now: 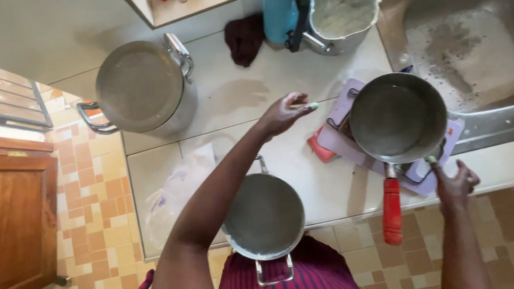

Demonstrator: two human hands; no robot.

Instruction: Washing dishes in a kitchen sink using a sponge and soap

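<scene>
Nearest, a small pot (264,216) sits at the desk (309,183) edge, just in front of the striped apron (316,280). Taking the saucepan (398,117) with the red handle (390,211) as landmark: it rests on a small stove (342,138) beside the sink (482,53). Left hand (285,113) hovers just left of the saucepan, fingers loosely curled, pinching something small and pale; what it is I cannot tell. Right hand (455,182) is at the saucepan's near right, fingers curled at the stove's edge. A big lidded pot (142,89) stands well left.
</scene>
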